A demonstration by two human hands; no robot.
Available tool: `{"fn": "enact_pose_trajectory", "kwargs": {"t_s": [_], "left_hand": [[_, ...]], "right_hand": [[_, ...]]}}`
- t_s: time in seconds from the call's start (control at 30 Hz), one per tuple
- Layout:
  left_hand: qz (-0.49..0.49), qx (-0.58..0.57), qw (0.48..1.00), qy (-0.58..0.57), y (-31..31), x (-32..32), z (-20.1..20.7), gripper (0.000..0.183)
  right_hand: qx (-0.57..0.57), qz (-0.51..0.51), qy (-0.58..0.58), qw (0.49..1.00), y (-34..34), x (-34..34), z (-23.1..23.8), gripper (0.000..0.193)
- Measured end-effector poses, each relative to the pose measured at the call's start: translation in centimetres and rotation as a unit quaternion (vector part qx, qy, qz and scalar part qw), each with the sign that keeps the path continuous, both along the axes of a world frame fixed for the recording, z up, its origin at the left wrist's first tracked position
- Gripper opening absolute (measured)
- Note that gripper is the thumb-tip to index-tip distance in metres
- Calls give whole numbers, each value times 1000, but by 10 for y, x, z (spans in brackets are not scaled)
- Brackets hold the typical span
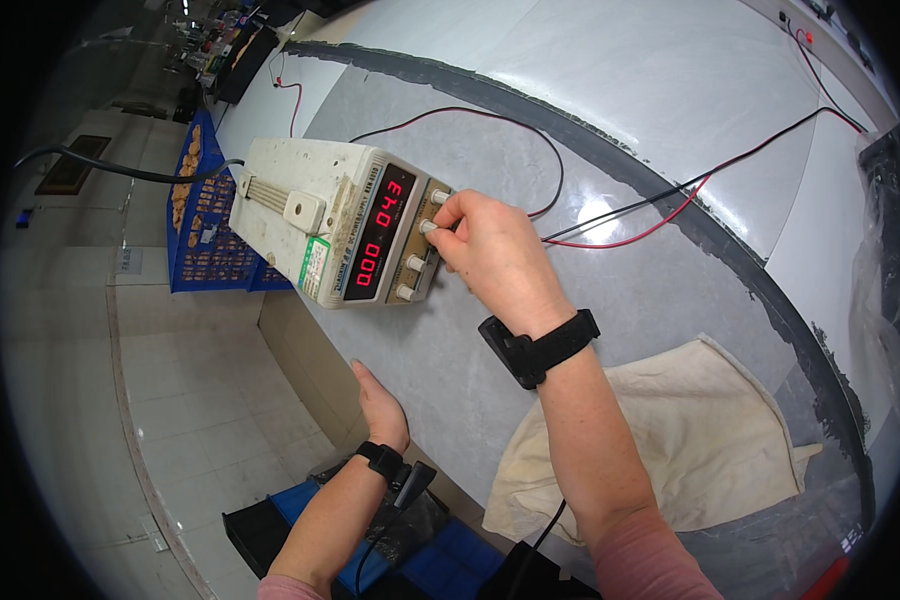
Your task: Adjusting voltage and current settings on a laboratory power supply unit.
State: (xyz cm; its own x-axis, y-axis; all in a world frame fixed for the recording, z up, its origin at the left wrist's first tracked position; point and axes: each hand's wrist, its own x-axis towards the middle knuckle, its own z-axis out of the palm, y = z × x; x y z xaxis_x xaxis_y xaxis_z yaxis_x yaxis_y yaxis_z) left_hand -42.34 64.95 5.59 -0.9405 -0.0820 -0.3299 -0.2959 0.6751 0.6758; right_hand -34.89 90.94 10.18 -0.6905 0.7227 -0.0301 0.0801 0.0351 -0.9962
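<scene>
A beige bench power supply [305,215] stands tilted in the view on the grey table [660,290], its lit display [380,232] showing red digits. Down its front panel runs a column of small pale knobs. My right hand [500,250] reaches over from the right, thumb and forefinger pinching one knob [428,228] in the upper part of that column. Beside the table's near left edge is my left hand [382,412], seen edge-on with a finger stretched out and holding nothing. Its other fingers are partly hidden. Both wrists wear black straps with small devices.
A cream cloth [660,430] lies under my right forearm. Red and black leads [650,205] cross the table. A black cable [120,172] leaves the supply's back. Blue crates [210,245] stand past the left edge, one holding brownish pieces. Black and blue bins [290,505] sit below.
</scene>
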Motion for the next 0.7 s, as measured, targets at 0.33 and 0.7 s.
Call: {"fn": "enact_pose_trajectory", "kwargs": {"t_s": [0.33,0.7], "left_hand": [[1,1,1000,-6,0,0,1,92],[-2,13,1000,-9,-5,-4,-5,92]], "right_hand": [[4,6,-11,1000,0,0,1,15],[-3,8,-11,1000,1,1,2,16]]}}
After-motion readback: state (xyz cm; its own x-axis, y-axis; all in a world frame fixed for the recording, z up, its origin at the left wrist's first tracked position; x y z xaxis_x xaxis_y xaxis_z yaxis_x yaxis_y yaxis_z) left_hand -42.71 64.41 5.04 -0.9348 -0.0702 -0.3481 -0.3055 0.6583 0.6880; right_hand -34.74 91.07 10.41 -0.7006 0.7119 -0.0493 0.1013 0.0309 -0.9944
